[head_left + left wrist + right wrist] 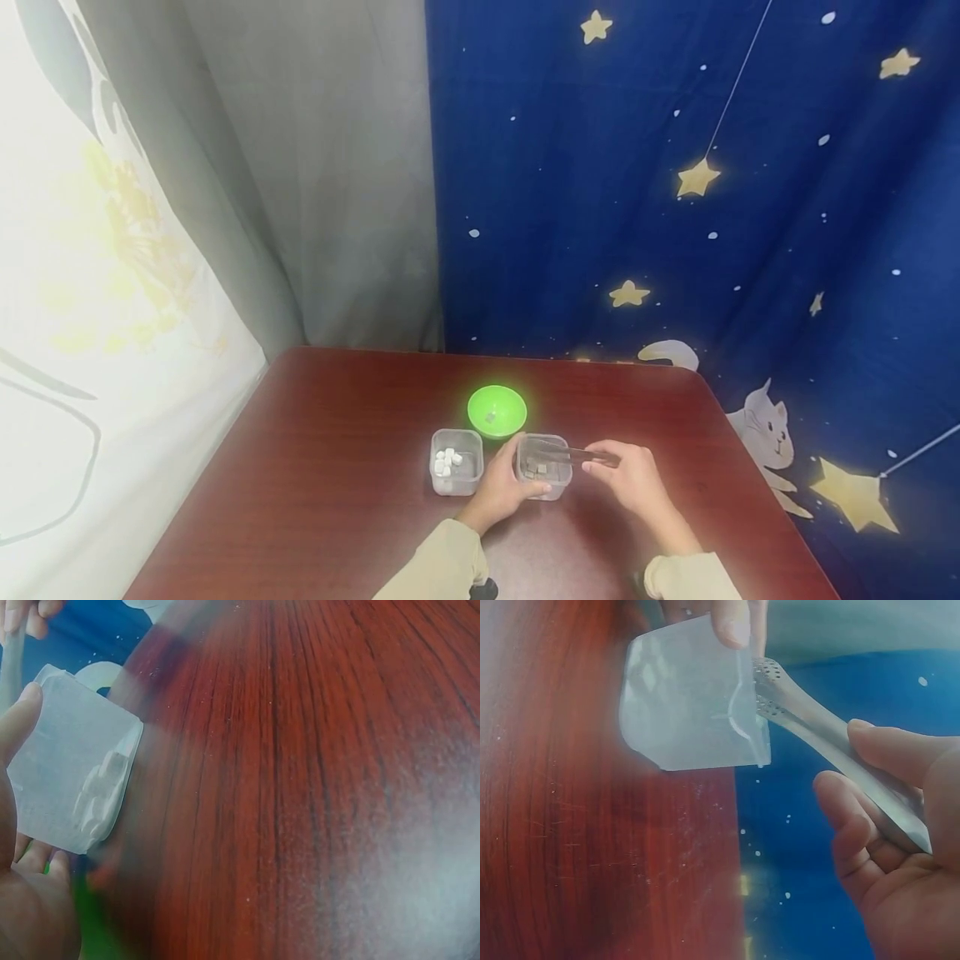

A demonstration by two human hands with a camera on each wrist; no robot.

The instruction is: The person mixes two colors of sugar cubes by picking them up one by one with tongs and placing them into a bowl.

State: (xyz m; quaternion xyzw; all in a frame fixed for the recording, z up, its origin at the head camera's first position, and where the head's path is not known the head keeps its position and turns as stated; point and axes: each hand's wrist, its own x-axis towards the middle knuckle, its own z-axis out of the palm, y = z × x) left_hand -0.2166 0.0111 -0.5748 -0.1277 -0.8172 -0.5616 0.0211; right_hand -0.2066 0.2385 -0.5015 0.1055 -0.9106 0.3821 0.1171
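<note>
My left hand point(501, 487) grips a clear plastic container point(555, 492) by its sides, thumb on the near wall and fingers on the far one. Several small greyish cubes point(542, 469) lie inside it. Metal tongs point(817, 727) with perforated ends are pinched between the thumb and fingers of my right hand point(633, 479). Their tips reach over the container's opening; whether they touch a cube cannot be made out. Behind the container stands a green bowl point(510, 406) with a small grey piece point(491, 417) in it.
Left of my left hand is a second clear container point(467, 483) with several white cubes point(447, 461). Everything stands on a reddish-brown wooden table point(337, 467). A grey curtain point(337, 183) and a blue starry curtain point(555, 192) hang behind its far edge.
</note>
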